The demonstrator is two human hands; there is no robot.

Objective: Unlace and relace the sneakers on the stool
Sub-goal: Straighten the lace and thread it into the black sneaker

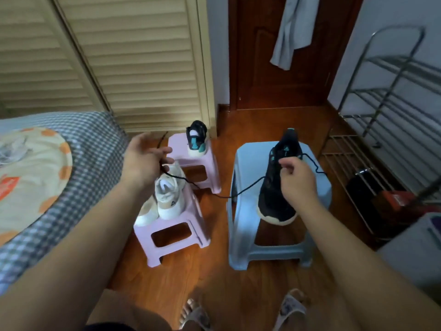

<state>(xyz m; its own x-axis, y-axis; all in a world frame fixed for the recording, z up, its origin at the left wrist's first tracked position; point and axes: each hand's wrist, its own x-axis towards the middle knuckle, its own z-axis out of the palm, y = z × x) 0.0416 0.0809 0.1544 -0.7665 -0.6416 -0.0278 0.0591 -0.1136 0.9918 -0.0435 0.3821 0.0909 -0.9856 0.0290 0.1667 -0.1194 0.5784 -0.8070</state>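
On the wood floor [214,278] stands a blue stool [248,163] holding my black sneaker [274,194]. My right hand [298,180] pinches its black lace [241,192] at the eyelets; my left hand [145,161] grips the far end, keeping it tight.

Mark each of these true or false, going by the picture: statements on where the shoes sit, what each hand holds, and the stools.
1. The black sneaker lies on the blue stool. True.
2. The left hand is empty. False: its grip holds one end of the black lace.
3. The white sneakers sit on the near pink stool. True.
4. The right hand rests on the floor. False: it pinches the lace at the black sneaker's eyelets.
5. The far pink stool holds nothing. False: a second black sneaker stands on it.
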